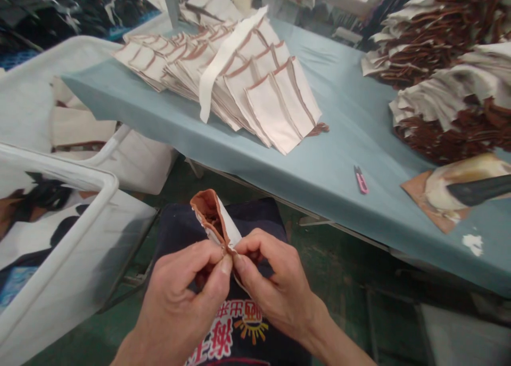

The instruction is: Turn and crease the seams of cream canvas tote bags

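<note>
Low in the middle of the frame, over the lap, both hands pinch one small pouch (213, 219). The left hand (175, 297) and right hand (275, 281) each close thumb and forefinger on its lower edge, fingertips almost touching. Its mouth gapes upward, showing a brown lining.

On the table (339, 158) above, a stack (239, 83) of flat pouches lies fanned out with a cloth strip (223, 62) across it; these look finished. At the upper right, heaps (447, 62) lie rumpled with brown showing and look still undone, so I judge much is left. Pink snips (361, 180) lie near the table's front edge, well apart from the hands.
</note>
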A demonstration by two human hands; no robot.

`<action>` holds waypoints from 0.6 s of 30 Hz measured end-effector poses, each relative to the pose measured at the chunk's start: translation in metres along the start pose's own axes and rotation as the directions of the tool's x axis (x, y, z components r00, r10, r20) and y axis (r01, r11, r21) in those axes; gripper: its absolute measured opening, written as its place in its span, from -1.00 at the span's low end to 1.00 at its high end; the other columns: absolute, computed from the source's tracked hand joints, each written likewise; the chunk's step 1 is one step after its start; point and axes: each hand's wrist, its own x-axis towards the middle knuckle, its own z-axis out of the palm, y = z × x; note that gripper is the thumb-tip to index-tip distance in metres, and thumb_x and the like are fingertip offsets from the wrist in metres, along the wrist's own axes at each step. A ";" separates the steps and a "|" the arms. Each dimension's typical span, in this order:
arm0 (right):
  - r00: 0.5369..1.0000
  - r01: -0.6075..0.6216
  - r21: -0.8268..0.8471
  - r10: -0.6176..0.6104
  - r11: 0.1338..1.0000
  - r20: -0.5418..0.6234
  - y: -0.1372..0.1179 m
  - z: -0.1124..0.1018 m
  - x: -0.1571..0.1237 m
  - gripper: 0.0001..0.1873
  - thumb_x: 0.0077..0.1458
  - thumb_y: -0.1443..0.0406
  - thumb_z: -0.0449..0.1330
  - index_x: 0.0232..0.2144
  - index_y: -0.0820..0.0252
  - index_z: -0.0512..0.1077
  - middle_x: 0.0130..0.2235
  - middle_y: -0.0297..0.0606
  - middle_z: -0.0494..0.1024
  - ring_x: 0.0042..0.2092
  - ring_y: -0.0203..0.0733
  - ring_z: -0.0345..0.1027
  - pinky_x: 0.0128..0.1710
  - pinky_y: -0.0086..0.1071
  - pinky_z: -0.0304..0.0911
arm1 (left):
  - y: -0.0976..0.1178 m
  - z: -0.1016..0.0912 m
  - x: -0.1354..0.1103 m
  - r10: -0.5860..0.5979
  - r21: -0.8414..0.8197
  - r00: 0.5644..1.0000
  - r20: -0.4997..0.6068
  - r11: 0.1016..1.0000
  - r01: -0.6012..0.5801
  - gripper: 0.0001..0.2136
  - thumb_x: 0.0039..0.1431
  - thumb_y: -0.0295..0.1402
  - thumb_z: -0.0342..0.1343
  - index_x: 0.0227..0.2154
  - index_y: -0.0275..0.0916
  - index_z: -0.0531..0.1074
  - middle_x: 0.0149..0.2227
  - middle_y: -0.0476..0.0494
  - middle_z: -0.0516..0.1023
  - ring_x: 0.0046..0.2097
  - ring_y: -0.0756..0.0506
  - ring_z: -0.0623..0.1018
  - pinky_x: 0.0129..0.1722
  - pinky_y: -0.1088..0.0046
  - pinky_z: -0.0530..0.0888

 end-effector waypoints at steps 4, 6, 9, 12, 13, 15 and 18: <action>0.998 0.032 0.031 -0.034 0.999 0.044 0.005 -0.003 0.000 -0.83 0.38 0.40 0.21 -0.33 0.16 0.46 -0.42 -0.42 0.53 -0.45 -0.41 0.38 -0.41 -0.56 0.27 | -0.001 0.007 -0.005 -0.112 -0.141 0.993 0.035 0.983 0.116 -0.63 0.35 -0.38 0.02 -0.62 -0.15 0.32 -0.63 0.15 0.32 -0.61 0.07 0.35 -0.61 0.60 0.28; 0.998 0.064 -0.002 -0.064 0.998 0.024 0.008 -0.001 -0.002 -0.84 0.34 0.42 0.20 -0.33 0.14 0.42 -0.42 -0.44 0.52 -0.47 -0.40 0.36 -0.43 -0.55 0.26 | -0.003 0.012 -0.009 -0.173 -0.189 0.984 0.039 0.966 0.177 -0.66 0.34 -0.37 0.01 -0.60 -0.12 0.28 -0.63 0.16 0.29 -0.62 0.05 0.32 -0.64 0.57 0.26; 0.994 0.113 -0.068 -0.113 0.991 0.003 0.011 0.001 -0.007 -0.82 0.31 0.45 0.17 -0.33 0.10 0.38 -0.43 -0.43 0.52 -0.48 -0.38 0.35 -0.45 -0.51 0.24 | -0.011 0.013 -0.012 -0.164 -0.059 0.981 -0.105 0.986 0.158 -0.85 0.26 -0.38 0.10 -0.45 -0.10 0.39 -0.56 0.18 0.38 -0.56 0.01 0.40 -0.55 0.53 0.38; 0.984 0.178 -0.123 -0.178 0.976 0.013 0.011 0.000 -0.012 -0.81 0.35 0.45 0.18 -0.30 0.08 0.38 -0.42 -0.42 0.56 -0.46 -0.36 0.40 -0.43 -0.50 0.26 | -0.021 0.005 -0.009 0.007 0.139 0.991 -0.133 0.990 0.012 -0.89 0.18 -0.43 0.17 -0.24 -0.10 0.49 -0.31 0.08 0.59 -0.27 -0.07 0.60 -0.20 0.44 0.53; 0.980 0.197 -0.139 -0.197 0.970 0.017 0.011 0.000 -0.013 -0.82 0.37 0.45 0.19 -0.29 0.08 0.39 -0.41 -0.41 0.57 -0.45 -0.36 0.42 -0.42 -0.50 0.26 | -0.024 0.001 -0.006 0.062 0.160 0.995 -0.073 0.986 -0.050 -0.86 0.19 -0.45 0.17 -0.22 -0.10 0.49 -0.22 0.04 0.63 -0.16 -0.10 0.63 -0.08 0.40 0.53; 0.976 0.219 -0.156 -0.218 0.963 0.028 0.011 -0.002 -0.014 -0.82 0.40 0.44 0.19 -0.27 0.09 0.40 -0.40 -0.39 0.59 -0.44 -0.35 0.44 -0.41 -0.49 0.27 | -0.030 -0.006 0.000 0.138 0.138 0.988 0.067 0.979 -0.147 -0.86 0.25 -0.49 0.14 -0.23 -0.10 0.48 -0.13 0.01 0.64 -0.03 -0.12 0.62 0.05 0.35 0.48; 0.977 0.215 -0.138 -0.211 0.967 0.045 0.013 -0.004 -0.015 -0.83 0.39 0.44 0.18 -0.26 0.10 0.41 -0.39 -0.38 0.60 -0.42 -0.34 0.44 -0.39 -0.49 0.27 | -0.037 -0.012 0.007 0.166 0.038 0.961 0.219 0.983 -0.178 -0.86 0.28 -0.52 0.12 -0.26 -0.11 0.46 -0.18 0.03 0.65 -0.07 -0.11 0.61 0.03 0.36 0.47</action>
